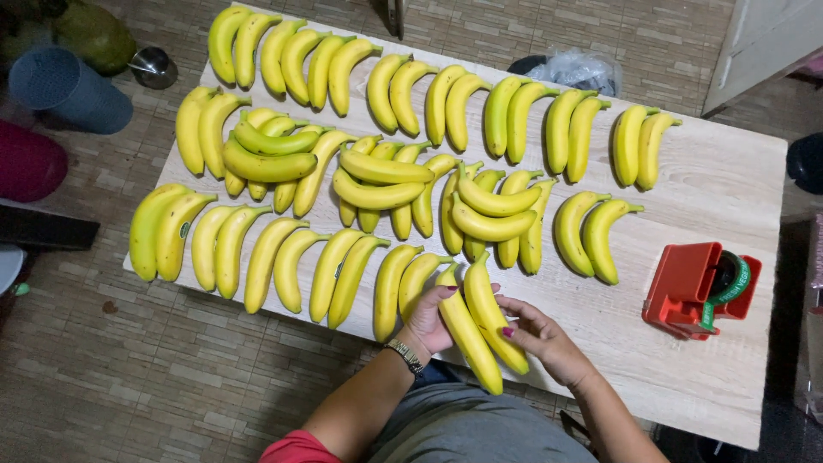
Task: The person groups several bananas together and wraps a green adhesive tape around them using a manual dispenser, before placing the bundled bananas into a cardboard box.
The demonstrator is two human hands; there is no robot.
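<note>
A pair of yellow bananas point(480, 321) lies at the near edge of a light wooden table point(711, 184). My left hand point(429, 321) cups the pair from the left, with a watch on its wrist. My right hand point(540, 339) touches the pair from the right, fingers resting on the outer banana. Several more banana pairs point(257, 257) lie in rows across the table, and stacked bunches point(377, 184) fill the middle row.
A red tape dispenser point(699, 287) with green tape stands at the table's right end. On the tiled floor at far left are a blue basket point(64, 90), a metal bowl point(154, 67) and a magenta object point(30, 163). A plastic bag point(579, 69) lies beyond the table.
</note>
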